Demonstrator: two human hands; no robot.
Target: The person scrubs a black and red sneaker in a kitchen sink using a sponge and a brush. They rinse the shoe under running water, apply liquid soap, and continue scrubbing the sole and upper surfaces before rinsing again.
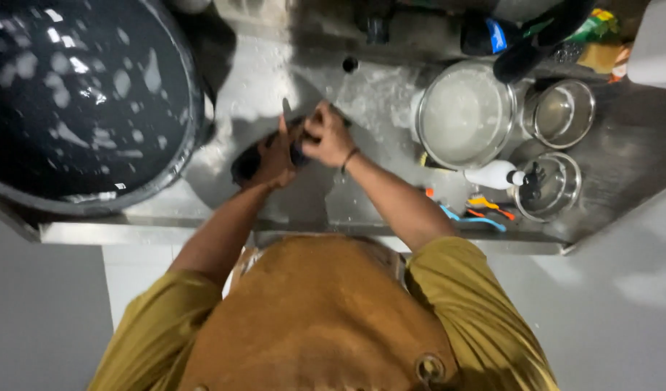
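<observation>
Both hands meet over a steel sink. My left hand wraps around a dark object, possibly a utensil or small pot, with a thin metal part sticking up past the fingers. My right hand is closed on a dark scrubber or the object's end, right against the left hand. A dark band circles my right wrist. What the dark object is stays unclear, as the hands cover most of it.
A very large black soapy pan fills the left. Right of the sink stand a big steel bowl with cloudy water and two smaller steel pots, a white bottle, and coloured utensils near the counter edge.
</observation>
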